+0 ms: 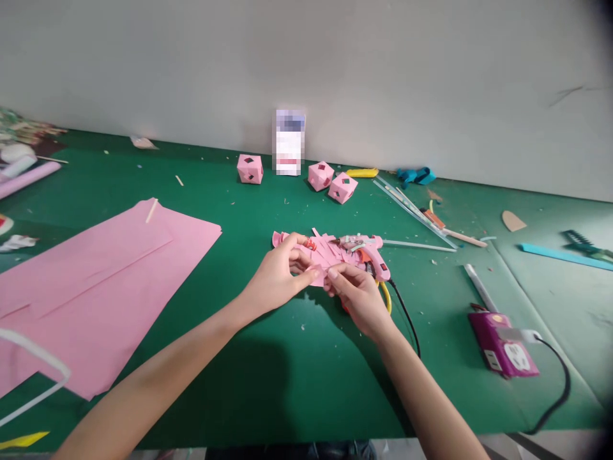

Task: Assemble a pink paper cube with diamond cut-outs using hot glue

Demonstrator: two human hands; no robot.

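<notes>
Between my two hands is a small pink paper piece (315, 277), held just above the table. My left hand (274, 271) pinches it with thumb and fingers from the left. From the right, the thumb and fingertips of my right hand (358, 295) grip its other edge. Just behind them lies a heap of pink paper strips (330, 250). A pink hot glue gun (376, 253) rests on the heap, a glue stick in its back and a black cord trailing toward me. Partly hidden by my right hand is a yellow curved handle (385, 298).
Pink paper sheets (119, 281) cover the left side. Three pink paper cubes (249, 169) with diamond cutouts stand at the back beside a blurred upright phone-like panel (288, 144). A clear ruler (414, 211) lies at right, and a purple power socket box (502, 345) sits nearer.
</notes>
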